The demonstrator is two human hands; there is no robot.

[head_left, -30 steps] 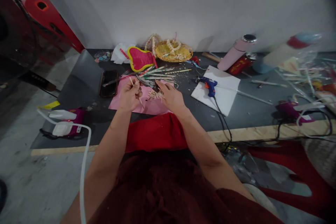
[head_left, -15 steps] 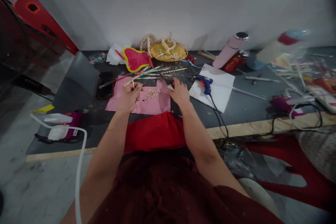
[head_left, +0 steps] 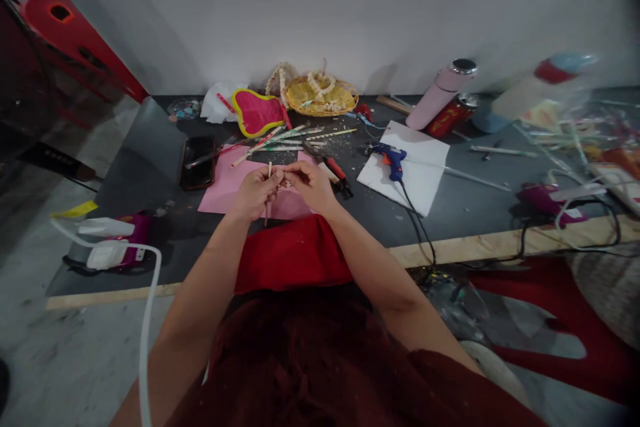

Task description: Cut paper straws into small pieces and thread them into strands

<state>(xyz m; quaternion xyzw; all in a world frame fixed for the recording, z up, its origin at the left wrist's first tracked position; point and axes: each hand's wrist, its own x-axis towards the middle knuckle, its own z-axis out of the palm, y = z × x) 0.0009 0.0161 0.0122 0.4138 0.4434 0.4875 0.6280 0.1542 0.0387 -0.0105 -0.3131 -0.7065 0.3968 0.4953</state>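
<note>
Head view: your left hand [head_left: 256, 195] pinches a thin stick [head_left: 267, 213], frame centre. Right hand [head_left: 313, 185] curled in at left's fingertips; can't tell if it's gripping anything. Red-handled pliers [head_left: 337, 169] just right.

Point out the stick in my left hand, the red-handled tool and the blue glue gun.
Stick [head_left: 267, 213], head view, lower end.
Red-handled tool [head_left: 335, 167], head view, a handle.
Glue gun [head_left: 395, 158], head view, body.
</note>
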